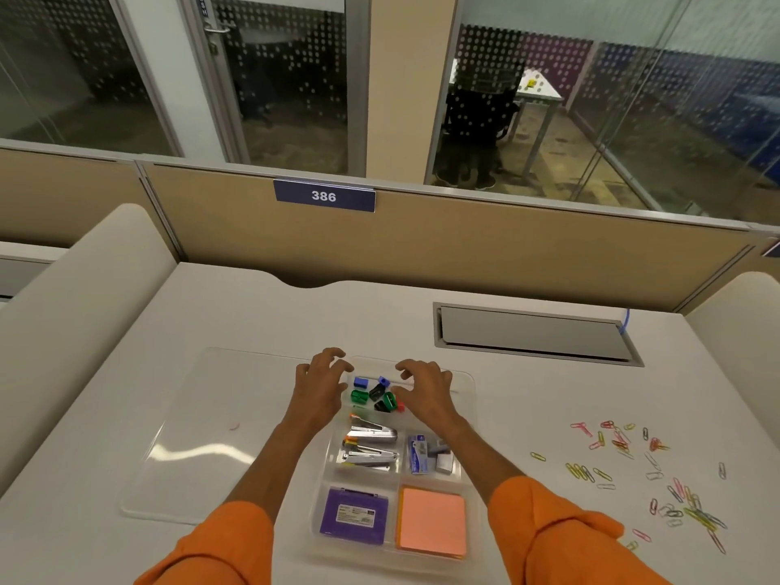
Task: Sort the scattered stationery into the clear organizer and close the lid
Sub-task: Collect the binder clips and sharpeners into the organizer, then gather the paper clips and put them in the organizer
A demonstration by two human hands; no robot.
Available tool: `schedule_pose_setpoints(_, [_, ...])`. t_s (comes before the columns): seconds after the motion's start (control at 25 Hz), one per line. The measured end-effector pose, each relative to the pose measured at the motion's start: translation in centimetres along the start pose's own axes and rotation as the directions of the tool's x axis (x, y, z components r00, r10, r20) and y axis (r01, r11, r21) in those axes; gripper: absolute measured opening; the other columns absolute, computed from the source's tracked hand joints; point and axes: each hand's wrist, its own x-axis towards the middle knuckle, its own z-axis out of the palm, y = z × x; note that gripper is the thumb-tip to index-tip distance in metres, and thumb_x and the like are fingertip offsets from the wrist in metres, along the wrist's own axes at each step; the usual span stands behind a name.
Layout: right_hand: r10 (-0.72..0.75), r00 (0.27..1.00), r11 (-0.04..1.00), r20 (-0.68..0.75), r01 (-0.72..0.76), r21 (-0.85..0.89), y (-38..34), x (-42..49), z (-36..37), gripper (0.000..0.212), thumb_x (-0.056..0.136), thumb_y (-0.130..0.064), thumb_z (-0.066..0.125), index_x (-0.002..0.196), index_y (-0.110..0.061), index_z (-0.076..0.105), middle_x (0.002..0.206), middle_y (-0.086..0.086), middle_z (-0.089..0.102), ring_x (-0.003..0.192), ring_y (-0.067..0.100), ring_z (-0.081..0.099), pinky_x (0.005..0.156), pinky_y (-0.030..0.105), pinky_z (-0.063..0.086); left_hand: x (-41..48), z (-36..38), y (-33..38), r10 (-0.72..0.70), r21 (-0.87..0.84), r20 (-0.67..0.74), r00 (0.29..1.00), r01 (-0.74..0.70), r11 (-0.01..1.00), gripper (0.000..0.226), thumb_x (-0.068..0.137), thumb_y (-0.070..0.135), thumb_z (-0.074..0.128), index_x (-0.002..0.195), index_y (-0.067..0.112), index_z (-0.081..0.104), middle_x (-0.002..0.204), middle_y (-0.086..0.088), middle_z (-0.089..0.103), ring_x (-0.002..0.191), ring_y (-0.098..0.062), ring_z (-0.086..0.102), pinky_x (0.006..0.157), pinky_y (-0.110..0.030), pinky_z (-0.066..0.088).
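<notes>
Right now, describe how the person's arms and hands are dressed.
The left sleeve and right sleeve are bright orange, loose and creased, and end partway up, leaving the forearms bare. The left hand and right hand are bare: no gloves, and no watch or ring that I can make out.

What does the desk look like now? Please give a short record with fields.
organizer: clear organizer, open, on the table
lid: lid lies flat, left of it
far compartment: small sharpeners
middle compartments: staplers left, staple boxes right
near compartments: purple box left, pink sticky notes right
unsorted: paper clips scattered on the table, right
hands: left hand and right hand over the far compartment, fingers loosely curled, holding nothing visible
</notes>
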Motion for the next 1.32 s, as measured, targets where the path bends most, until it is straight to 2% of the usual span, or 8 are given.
schedule_pose_setpoints(0.16, [-0.031,0.999,0.997,-0.015,0.03,-0.072,1.4,-0.6,-1.7,0.044,0.087,-0.037,0.065,0.128,-0.028,0.054,0.128,-0.004,0.058,0.118,0.018,0.046,0.088,0.032,0.023,0.7,-0.3,1.8,-0.023,-0.048,-0.013,1.0,0.022,0.999,0.036,0.091,0.025,0.063,0.126,0.02,0.056,0.143,-0.005,0.045,0.126,-0.024,0.048,0.106,-0.042,0.033])
schedule_pose_setpoints(0.32, [-0.044,0.999,0.995,-0.027,0.042,-0.088,3.3,-2.4,-4.1,0.047,0.088,-0.036,0.064,0.132,-0.024,0.052,0.137,-0.002,0.053,0.124,0.019,0.044,0.094,0.034,0.025,1.3,0.8,5.1,-0.015,-0.097,0.015,1.0,0.017,0.995,0.045,0.093,0.035,0.058,0.135,0.021,0.049,0.15,-0.003,0.039,0.135,-0.025,0.041,0.113,-0.044,0.027])
schedule_pose_setpoints(0.48, [0.011,0.995,0.997,-0.097,-0.018,-0.069,6.9,-5.0,-7.2,0.047,0.089,-0.036,0.063,0.132,-0.022,0.052,0.137,0.0,0.052,0.125,0.021,0.043,0.097,0.036,0.025,1.6,3.3,9.0,0.075,-0.129,0.065,0.995,-0.066,0.989,0.048,0.092,0.038,0.057,0.136,0.02,0.048,0.151,-0.005,0.038,0.134,-0.029,0.041,0.114,-0.049,0.027])
schedule_pose_setpoints(0.64, [0.11,0.979,0.99,-0.173,-0.124,-0.073,11.9,-8.1,-10.4,0.047,0.088,-0.037,0.063,0.132,-0.024,0.051,0.138,-0.001,0.052,0.126,0.02,0.043,0.098,0.036,0.025,1.6,5.4,14.4,0.176,-0.132,0.091,0.98,-0.164,0.978,0.046,0.094,0.036,0.054,0.136,0.016,0.048,0.15,-0.007,0.039,0.134,-0.028,0.041,0.112,-0.047,0.03])
schedule_pose_setpoints(0.96, [0.305,0.907,0.949,-0.289,-0.314,0.015,22.6,-15.6,-15.4,0.045,0.085,-0.035,0.067,0.127,-0.026,0.055,0.132,-0.006,0.055,0.125,0.018,0.045,0.09,0.029,0.018,0.5,10.2,24.7,0.4,-0.137,0.157,0.903,-0.381,0.914,0.045,0.093,0.034,0.058,0.132,0.014,0.053,0.145,-0.007,0.045,0.127,-0.028,0.049,0.103,-0.043,0.041])
schedule_pose_setpoints(1.16, [0.391,0.864,0.916,-0.317,-0.4,0.039,28.3,-20.0,-18.0,0.047,0.084,-0.035,0.069,0.128,-0.025,0.055,0.133,-0.004,0.056,0.124,0.019,0.047,0.093,0.03,0.022,-0.7,13.1,30.4,0.441,-0.157,0.219,0.871,-0.414,0.896,0.046,0.094,0.037,0.056,0.135,0.017,0.05,0.148,-0.003,0.042,0.128,-0.026,0.048,0.105,-0.038,0.04])
schedule_pose_setpoints(1.32, [0.445,0.825,0.893,-0.349,-0.436,0.11,31.8,-22.9,-19.7,0.046,0.083,-0.029,0.071,0.126,-0.022,0.056,0.129,-0.002,0.059,0.119,0.02,0.05,0.091,0.025,0.024,-1.5,15.1,33.4,0.446,-0.166,0.276,0.852,-0.415,0.895,0.048,0.094,0.038,0.055,0.138,0.019,0.046,0.151,-0.001,0.038,0.13,-0.024,0.046,0.104,-0.038,0.041])
